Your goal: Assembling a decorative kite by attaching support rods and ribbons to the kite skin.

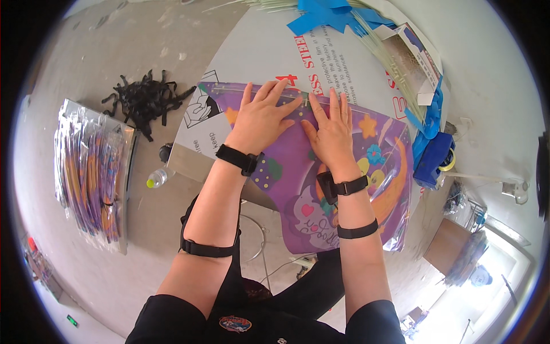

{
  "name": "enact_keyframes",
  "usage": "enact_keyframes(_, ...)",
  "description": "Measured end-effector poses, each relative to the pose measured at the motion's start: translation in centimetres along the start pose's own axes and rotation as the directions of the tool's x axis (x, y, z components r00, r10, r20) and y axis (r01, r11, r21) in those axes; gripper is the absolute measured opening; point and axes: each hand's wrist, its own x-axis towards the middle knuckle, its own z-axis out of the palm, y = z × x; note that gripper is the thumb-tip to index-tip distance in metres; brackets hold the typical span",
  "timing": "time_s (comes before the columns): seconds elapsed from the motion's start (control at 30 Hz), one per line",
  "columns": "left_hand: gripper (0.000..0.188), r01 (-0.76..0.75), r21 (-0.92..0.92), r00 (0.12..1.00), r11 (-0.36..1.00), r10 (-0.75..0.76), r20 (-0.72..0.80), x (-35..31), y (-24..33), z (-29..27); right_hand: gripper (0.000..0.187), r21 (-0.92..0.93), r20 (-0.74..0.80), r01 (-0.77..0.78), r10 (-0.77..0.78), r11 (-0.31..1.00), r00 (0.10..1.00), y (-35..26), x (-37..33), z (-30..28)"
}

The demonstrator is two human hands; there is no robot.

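A purple printed sheet (295, 189) with cartoon figures, stars and flowers lies across the table, its lower part hanging over the near edge toward my lap. My left hand (260, 114) lies flat on its upper edge, fingers stretched and spread, thumb pointing right. Beside it my right hand (332, 129) presses on the same edge, fingers extended away from me. Both hands are open and hold nothing that I can see. A thin pale line runs along the sheet's top edge; whether it is a rod or a seam I cannot tell.
The table is covered with a white printed film (252, 51). At its far right are thin pale rods (381, 54), blue strips (321, 14), an opened carton (409, 49) and a blue box (433, 160). Left, black straps (146, 100), bagged purple items (91, 172) and a bottle (157, 178).
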Motion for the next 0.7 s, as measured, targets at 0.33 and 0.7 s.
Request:
enact_keyframes(0.33,0.042,-0.028,-0.044,0.999,0.999,0.028,0.016,-0.2,-0.2,-0.1,0.057,0.044,-0.065,-0.022,0.025,0.999,0.998,0.4,-0.3,-0.6)
enact_keyframes(0.7,0.032,0.025,-0.1,0.999,0.995,-0.02,0.046,0.6,0.0,-0.6,0.059,-0.034,0.008,0.058,-0.058,0.998,0.998,0.0,-1.0,-0.8)
